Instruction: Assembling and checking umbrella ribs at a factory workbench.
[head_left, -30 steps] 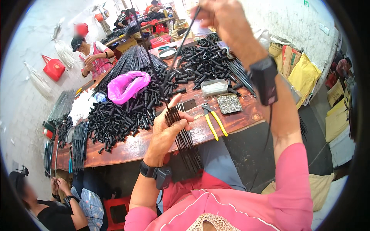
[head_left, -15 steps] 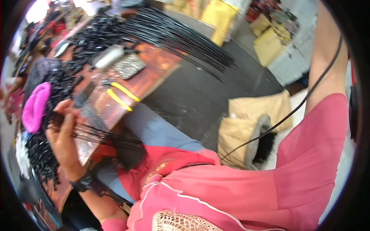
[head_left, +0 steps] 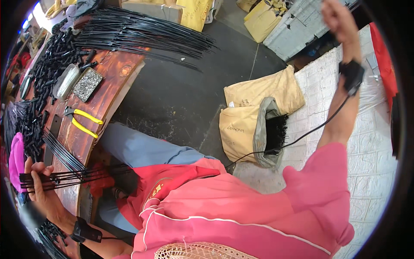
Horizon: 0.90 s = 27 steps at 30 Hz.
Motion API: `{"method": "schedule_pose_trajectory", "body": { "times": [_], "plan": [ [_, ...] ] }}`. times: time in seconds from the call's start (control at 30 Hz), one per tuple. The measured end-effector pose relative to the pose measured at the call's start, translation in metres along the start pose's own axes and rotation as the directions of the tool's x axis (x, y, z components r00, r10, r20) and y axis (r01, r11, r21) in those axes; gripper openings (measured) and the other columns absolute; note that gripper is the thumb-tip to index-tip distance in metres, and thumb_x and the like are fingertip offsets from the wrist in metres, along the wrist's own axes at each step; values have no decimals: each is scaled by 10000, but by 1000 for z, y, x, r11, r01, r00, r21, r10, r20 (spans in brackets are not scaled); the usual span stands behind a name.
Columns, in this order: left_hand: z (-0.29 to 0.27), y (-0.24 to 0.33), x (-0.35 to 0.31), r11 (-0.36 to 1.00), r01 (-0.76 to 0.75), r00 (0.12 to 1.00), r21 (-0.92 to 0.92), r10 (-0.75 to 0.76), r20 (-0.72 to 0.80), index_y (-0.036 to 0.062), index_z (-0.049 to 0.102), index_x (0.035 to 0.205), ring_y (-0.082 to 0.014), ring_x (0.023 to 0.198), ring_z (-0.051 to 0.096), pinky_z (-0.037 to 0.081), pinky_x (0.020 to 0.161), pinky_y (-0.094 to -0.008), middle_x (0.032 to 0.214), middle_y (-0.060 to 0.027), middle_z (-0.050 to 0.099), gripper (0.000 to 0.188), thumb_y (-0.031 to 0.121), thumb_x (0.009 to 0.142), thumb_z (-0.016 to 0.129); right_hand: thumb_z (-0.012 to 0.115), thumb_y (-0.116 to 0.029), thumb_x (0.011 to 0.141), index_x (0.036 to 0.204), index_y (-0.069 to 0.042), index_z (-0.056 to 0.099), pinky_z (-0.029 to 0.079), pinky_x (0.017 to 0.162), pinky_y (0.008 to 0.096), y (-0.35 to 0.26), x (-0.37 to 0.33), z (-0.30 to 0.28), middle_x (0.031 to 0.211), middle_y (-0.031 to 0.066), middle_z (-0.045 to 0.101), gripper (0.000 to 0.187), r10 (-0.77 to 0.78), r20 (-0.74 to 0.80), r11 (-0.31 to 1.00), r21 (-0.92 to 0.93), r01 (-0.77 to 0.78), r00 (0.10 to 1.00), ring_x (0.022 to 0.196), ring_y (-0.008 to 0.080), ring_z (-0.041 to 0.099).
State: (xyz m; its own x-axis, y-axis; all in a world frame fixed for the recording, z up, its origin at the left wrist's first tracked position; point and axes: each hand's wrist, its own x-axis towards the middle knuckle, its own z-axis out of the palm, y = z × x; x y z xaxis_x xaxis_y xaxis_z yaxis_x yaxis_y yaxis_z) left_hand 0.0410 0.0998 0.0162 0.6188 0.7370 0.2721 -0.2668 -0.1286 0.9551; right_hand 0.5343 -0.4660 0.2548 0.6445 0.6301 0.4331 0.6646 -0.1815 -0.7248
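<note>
Near the table's left side my left hand point(head_left: 41, 185) is closed round a small bundle of thin black rods point(head_left: 82, 175), which stick out to the right over the table's edge. Beside it lie a fuzzy pink piece point(head_left: 17, 162) and several thin grey rods point(head_left: 64, 151). My right hand point(head_left: 340, 21) is raised at the upper right, away from the table; its fingers are blurred, and I cannot make out anything in them. A black band with a cable point(head_left: 351, 77) sits on my right wrist. Yellow-handled pliers point(head_left: 84, 123) rest on the wooden table point(head_left: 118, 64).
Short black pieces point(head_left: 47, 77) are heaped along the table, next to a clear box point(head_left: 66, 81) and a tray of small silver parts point(head_left: 88, 84). Long black rods point(head_left: 146, 34) overhang its far edge. On the floor stands an open tan sack point(head_left: 239, 134) with dark contents.
My view has turned, shifting the table leftward. My right hand has come into sight at the upper right. The left hand still holds the rods, which now appear more clearly.
</note>
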Motion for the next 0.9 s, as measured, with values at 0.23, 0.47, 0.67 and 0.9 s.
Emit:
{"method": "schedule_pose_trajectory", "body": {
  "times": [0.23,0.47,0.67,0.9],
  "plan": [
    [-9,4,-1,999,45,999,-30,-46,-29,-32,510,1306,-182,915,563,444,949,-376,1037,-82,567,337,131,1015,464,559,-155,841,814,29,639,514,748,504,112,-123,320,854,277,649,202,537,110,648,-688,-326,837,833,436,643],
    [-17,1,-2,1000,15,1000,-1,-15,15,-34,488,1320,-184,920,540,442,936,-359,1045,-85,550,338,112,1017,450,566,-95,811,910,49,685,535,778,454,268,-188,350,897,276,672,213,783,220,471,-821,-324,581,878,430,663],
    [-24,4,-7,999,33,998,41,-30,-60,-27,481,1322,-176,925,504,393,947,-349,1033,-66,529,346,139,1019,457,637,-203,751,908,75,690,522,764,394,366,-207,299,931,276,674,324,905,309,425,-674,-605,292,894,376,676],
    [-20,13,-10,990,23,990,137,-4,-140,-34,494,1297,-184,925,475,389,948,-354,1020,-76,516,333,145,1019,461,660,-199,721,922,-4,719,526,751,375,384,-376,234,889,222,700,287,791,611,552,-685,-476,39,850,351,682]
  ]
}}
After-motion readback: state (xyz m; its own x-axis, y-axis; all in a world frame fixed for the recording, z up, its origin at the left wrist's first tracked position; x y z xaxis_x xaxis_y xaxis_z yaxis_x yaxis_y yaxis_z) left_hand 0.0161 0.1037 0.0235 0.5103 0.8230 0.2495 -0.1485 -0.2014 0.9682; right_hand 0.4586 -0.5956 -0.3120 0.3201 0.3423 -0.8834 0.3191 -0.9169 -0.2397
